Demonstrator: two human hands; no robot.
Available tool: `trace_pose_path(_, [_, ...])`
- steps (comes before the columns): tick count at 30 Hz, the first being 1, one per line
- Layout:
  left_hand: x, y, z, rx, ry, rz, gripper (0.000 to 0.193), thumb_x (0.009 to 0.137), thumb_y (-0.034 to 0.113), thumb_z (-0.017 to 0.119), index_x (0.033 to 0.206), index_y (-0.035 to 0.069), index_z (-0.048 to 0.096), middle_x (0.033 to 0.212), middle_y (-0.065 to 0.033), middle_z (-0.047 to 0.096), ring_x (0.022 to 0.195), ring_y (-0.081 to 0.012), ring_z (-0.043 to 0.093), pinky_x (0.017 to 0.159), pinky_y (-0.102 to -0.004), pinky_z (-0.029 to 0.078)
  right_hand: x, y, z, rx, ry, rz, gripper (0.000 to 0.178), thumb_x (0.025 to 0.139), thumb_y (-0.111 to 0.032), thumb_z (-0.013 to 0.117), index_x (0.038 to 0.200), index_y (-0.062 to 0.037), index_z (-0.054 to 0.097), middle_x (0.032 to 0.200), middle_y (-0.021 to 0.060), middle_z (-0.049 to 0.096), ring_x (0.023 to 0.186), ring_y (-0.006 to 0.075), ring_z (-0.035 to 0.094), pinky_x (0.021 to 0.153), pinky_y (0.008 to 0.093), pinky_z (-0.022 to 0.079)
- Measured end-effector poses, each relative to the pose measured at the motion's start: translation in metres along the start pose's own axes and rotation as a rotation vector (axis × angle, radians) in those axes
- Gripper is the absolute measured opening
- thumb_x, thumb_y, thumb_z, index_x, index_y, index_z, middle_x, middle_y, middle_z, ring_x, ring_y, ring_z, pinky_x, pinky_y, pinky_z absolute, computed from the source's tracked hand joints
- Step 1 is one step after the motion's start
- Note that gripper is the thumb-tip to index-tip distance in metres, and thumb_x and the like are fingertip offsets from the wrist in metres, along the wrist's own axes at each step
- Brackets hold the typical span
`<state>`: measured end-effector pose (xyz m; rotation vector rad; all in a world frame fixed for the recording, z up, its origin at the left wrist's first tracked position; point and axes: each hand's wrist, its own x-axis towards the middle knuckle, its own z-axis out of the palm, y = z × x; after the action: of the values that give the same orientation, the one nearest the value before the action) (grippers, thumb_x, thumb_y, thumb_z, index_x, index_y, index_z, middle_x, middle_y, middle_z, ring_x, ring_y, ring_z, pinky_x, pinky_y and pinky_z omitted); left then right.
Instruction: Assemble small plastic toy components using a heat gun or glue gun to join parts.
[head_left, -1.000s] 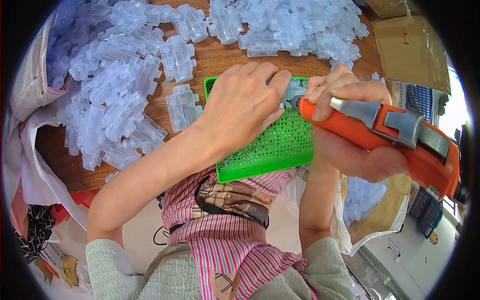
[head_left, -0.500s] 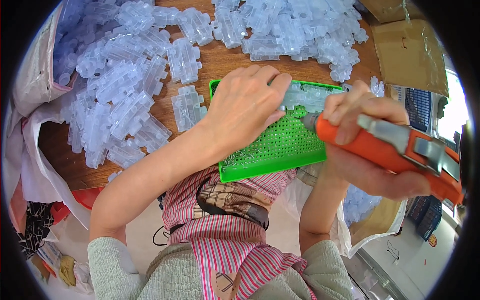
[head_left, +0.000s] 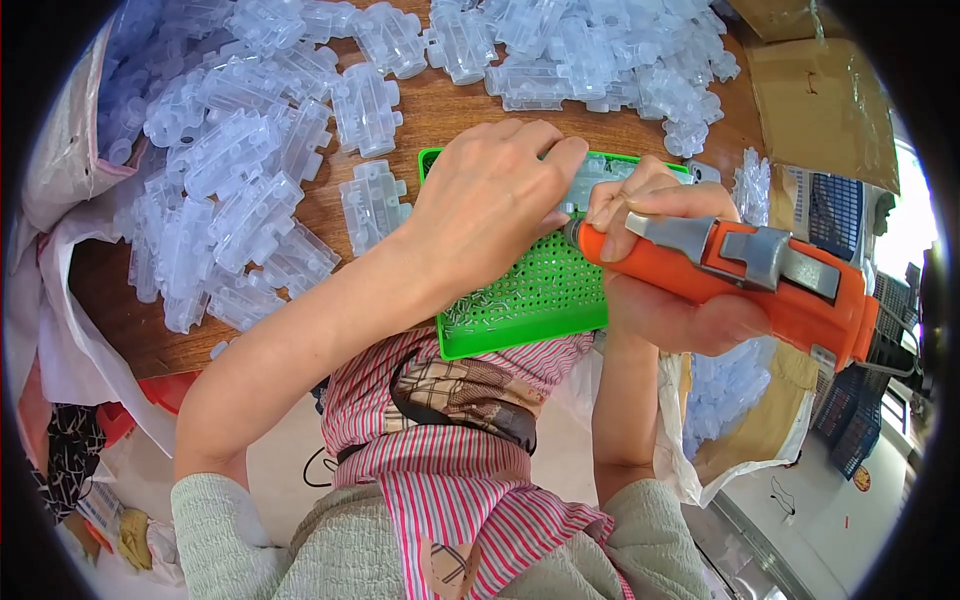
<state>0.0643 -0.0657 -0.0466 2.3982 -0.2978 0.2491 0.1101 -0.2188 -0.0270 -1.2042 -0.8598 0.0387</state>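
My right hand (head_left: 670, 240) is wrapped round an orange power screwdriver (head_left: 720, 270) with a metal clip on its body. Its dark nose points left, close to the fingertips of my left hand (head_left: 500, 190). Those fingers are closed over the far part of a green tray (head_left: 520, 346), on a clear plastic housing (head_left: 600, 167) whose left end they hide. The tray has a perforated bed, and small silver screws (head_left: 490, 312) lie loose at its near left. The screwdriver's tip is hidden by my fingers.
Similar clear plastic housings (head_left: 235, 150) are heaped at the left, with more housings (head_left: 590, 50) at the back. One single housing (head_left: 374, 205) lies left of the tray. A cardboard box (head_left: 820, 110) stands at the back right; an open bag (head_left: 730, 400) of clear parts sits below right.
My right hand has moved left with the screwdriver, bringing its nose up to my left fingertips. My left hand has barely moved.
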Motion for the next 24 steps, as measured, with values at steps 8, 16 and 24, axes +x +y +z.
trace_pose_path(8, [0.0,0.001,0.0,-0.02,0.005,0.02,0.059,0.068,0.008,0.079,0.123,0.002,0.057,0.118,-0.0158,0.062,0.105,-0.0365,0.062,0.087,-0.0437,0.052,0.0,-0.002,0.006,-0.006,0.034,0.007,0.094,0.069,-0.088,0.054,0.098,0.0015,0.062,0.069,0.002,0.056,0.065,0.0119,0.053,0.061,0.0258,0.039])
trace_pose_path(16, [-0.003,-0.003,-0.001,-0.054,0.007,0.034,0.063,0.07,0.006,0.078,0.128,0.002,0.054,0.121,-0.0176,0.061,0.109,-0.0373,0.061,0.091,-0.0438,0.051,0.001,-0.002,0.009,-0.029,0.043,0.011,0.095,0.069,-0.088,0.053,0.098,0.0017,0.062,0.067,0.0014,0.055,0.063,0.0119,0.053,0.059,0.0256,0.039])
trace_pose_path(24, [0.002,-0.002,-0.001,-0.2,0.036,-0.03,0.081,0.072,0.007,0.079,0.14,0.006,0.036,0.115,-0.0185,0.065,0.102,-0.0379,0.064,0.084,-0.0447,0.053,0.051,-0.065,-0.009,-0.138,-0.33,-0.025,0.112,0.07,-0.096,0.039,0.118,0.0034,0.06,0.069,0.0082,0.055,0.076,0.0217,0.049,0.068,0.0358,0.044])
